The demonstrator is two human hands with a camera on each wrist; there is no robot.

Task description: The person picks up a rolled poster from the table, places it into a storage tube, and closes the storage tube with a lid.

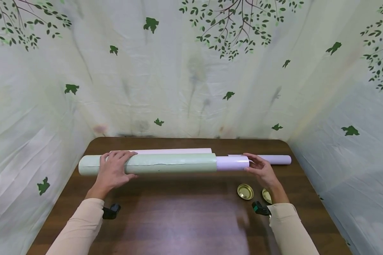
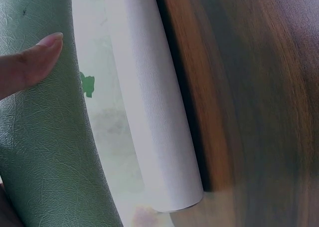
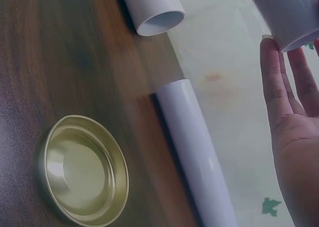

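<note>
Head view: left hand (image 1: 113,171) lies over the green roll (image 1: 153,164), fingers (image 2: 35,62) curled across its top, near its left end. The lilac roll (image 1: 232,163) protrudes from the green roll's right end. Right hand (image 1: 261,170) has fingers (image 3: 274,82) straight and close together against the lilac roll's open end. The nested rolls seem slightly raised above the worktop (image 1: 185,219); the angle leaves this uncertain. A white roll (image 1: 175,151) lies just behind; two gold lids (image 1: 245,191) sit near the right wrist.
</note>
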